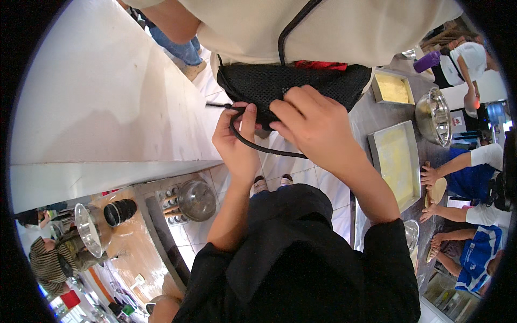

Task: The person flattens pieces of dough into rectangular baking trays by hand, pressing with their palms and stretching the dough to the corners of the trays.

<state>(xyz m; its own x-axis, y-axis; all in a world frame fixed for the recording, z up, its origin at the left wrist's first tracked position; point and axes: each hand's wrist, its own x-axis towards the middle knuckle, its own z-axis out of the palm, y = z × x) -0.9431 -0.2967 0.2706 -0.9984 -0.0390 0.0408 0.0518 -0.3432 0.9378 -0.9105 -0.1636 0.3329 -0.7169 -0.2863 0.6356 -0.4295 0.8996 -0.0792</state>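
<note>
Between thumb and fingers, my left hand (237, 141) pinches a thin black cord (264, 149). One short end sticks out to the left of those fingers, and the rest bends down and right, passing behind my right wrist. My right hand (312, 125) is closed, its fingers curled against the front of a black mesh bag (247, 81); what they grip is hidden. This bag hangs at the waist of a person in a beige shirt (355, 32), close in front of me. Something red shows at its top edge.
At left stands a large white surface (107, 97). On the right, a metal table carries a big yellow-lined tray (396, 167), a smaller tray (393, 89) and a steel bowl (433, 117). People work dough along its far side. A glass bowl (197, 200) is at lower left.
</note>
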